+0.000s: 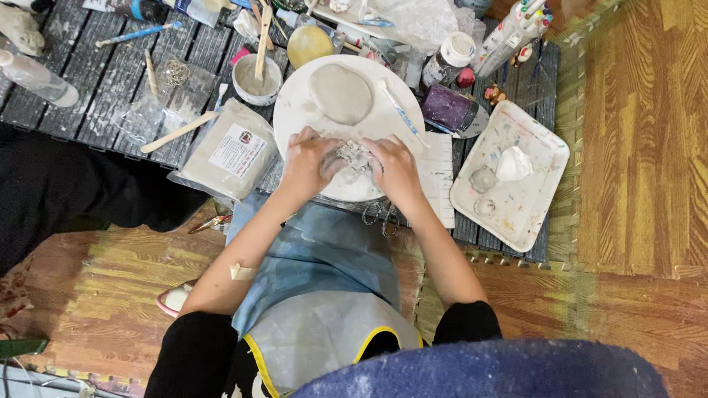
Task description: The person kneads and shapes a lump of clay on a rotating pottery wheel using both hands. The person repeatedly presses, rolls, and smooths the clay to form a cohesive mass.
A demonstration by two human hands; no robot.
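Note:
Both my hands press a small rough lump of grey clay (354, 155) at the near edge of a round white board (295, 110). My left hand (310, 163) grips the lump from the left, and my right hand (394, 168) grips it from the right. A flattened grey clay disc (340, 93) lies on the far half of the board. A blue-handled tool (398, 112) rests on the board's right side.
A bag of grey clay (227, 151) lies to the left, with a wooden stick (177, 133) beside it. A small bowl (256, 81) holds a stick. To the right stand a purple jar (448, 107) and a paint-stained white tray (510, 175). Bottles and tools crowd the far edge.

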